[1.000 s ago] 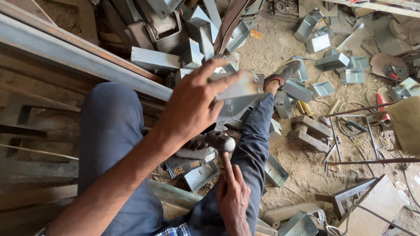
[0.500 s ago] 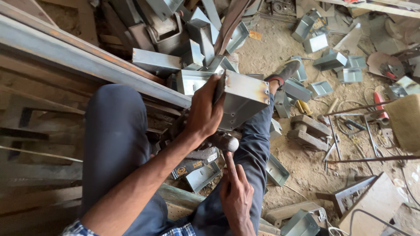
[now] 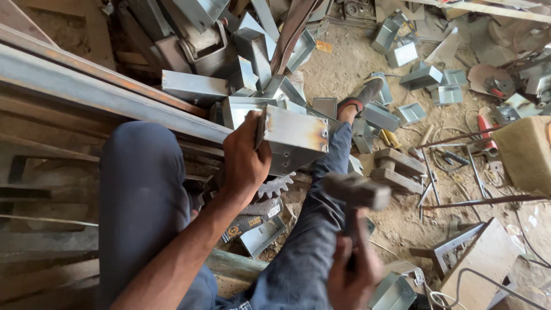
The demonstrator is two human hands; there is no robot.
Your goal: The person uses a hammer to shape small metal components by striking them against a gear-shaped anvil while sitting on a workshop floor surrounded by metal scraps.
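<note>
The fingers [image 3: 261, 135] of the left hand [image 3: 244, 163] are clamping over the near edge of a grey folded sheet-metal box [image 3: 295, 140] with scorch marks at its corners, the thumb side pressing its open end while the box is sitting just beyond the fingertips, propped over a toothed steel gear [image 3: 275, 186] beneath the palm. The right hand [image 3: 351, 272] is clenching around the dark handle of a heavy steel hammer [image 3: 357, 192], whose head is hanging blurred just to the right of the box and well above those right fingers. The risk, as I judge it, is lying in how close the left fingertips are resting to the face being struck: a glancing blow could be sliding off the smooth metal onto the knuckles, or the box could be skidding off the gear and twisting in the grip, its cut edges biting the palm. Further out, the blue-trousered leg [image 3: 313, 229] is stretching right under the hammer, and the similar grey metal boxes [image 3: 419, 77] and thin steel rods [image 3: 485, 201] are littering the sandy floor [image 3: 344, 63].
</note>
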